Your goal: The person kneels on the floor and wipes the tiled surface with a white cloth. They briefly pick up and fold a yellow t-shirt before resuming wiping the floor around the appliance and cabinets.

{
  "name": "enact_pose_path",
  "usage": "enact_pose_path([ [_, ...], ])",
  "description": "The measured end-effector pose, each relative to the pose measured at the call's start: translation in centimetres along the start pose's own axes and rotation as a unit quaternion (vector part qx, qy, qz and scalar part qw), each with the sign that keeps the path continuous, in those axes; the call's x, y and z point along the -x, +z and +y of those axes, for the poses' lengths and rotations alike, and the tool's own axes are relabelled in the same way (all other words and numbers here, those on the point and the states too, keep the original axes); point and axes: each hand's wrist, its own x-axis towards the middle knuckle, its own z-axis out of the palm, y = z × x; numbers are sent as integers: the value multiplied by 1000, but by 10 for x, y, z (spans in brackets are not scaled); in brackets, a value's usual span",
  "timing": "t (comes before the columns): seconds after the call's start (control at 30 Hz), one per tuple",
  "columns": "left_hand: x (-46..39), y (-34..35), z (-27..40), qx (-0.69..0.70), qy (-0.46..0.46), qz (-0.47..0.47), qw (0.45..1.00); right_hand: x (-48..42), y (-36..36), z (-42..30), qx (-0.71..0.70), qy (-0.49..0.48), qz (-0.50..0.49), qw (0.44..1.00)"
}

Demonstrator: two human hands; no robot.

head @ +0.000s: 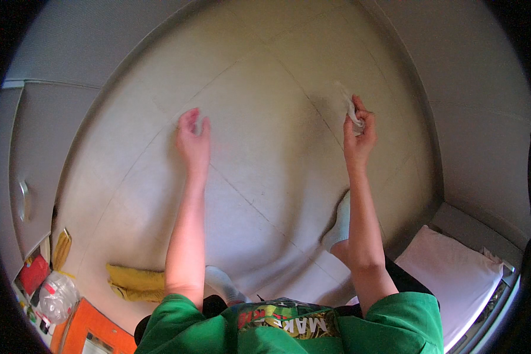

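Over the pale tiled floor [248, 132] both my arms reach forward. My left hand [192, 139] hangs above the tiles with its fingers curled apart and nothing seen between them. In my right hand [359, 141] is a crumpled white tissue or thin cloth [352, 110], pinched between thumb and fingers. Its upper end sticks out past the fingertips and is blurred. The part inside the palm is mostly hidden by the fingers.
Grey cabinet panels stand on both sides, the left one with a metal handle [24, 200]. A yellow cloth [135, 283] lies on the floor at lower left, near a clear plastic bottle [58, 298] and an orange wooden piece [99, 327]. A pale cushion [447, 274] sits at lower right.
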Motion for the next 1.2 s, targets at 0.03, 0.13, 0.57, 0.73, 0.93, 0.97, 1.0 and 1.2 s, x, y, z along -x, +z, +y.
enact_pose_path([
  [0.03, 0, -3, 0, -41, 18, 20, 999, 1, -5, 10, 75, -41, -52, 995],
  [0.13, 6, -7, 2, -116, 33, 41, 992, 23, -9, 49, 227, -92, -177, 953],
  [0.57, 17, -6, -41, -318, 184, 57, 928, 21, 1, 73, 139, 88, -218, 962],
  [0.73, 19, -11, -42, -326, 191, 63, 924, 34, 24, 67, 299, -27, -182, 936],
  [0.93, 20, -3, -35, -349, 184, 57, 917, 41, 27, 67, 329, 3, -184, 926],
  [0.97, 20, -3, -35, -357, 182, 58, 915, 42, 26, 66, 335, 4, -187, 923],
  [1.0, 21, -2, -33, -363, 180, 58, 912, 42, 24, 63, 343, 5, -190, 920],
  [1.2, 20, 0, -29, -371, 192, 61, 906, 78, 19, 44, 294, 18, -244, 924],
])
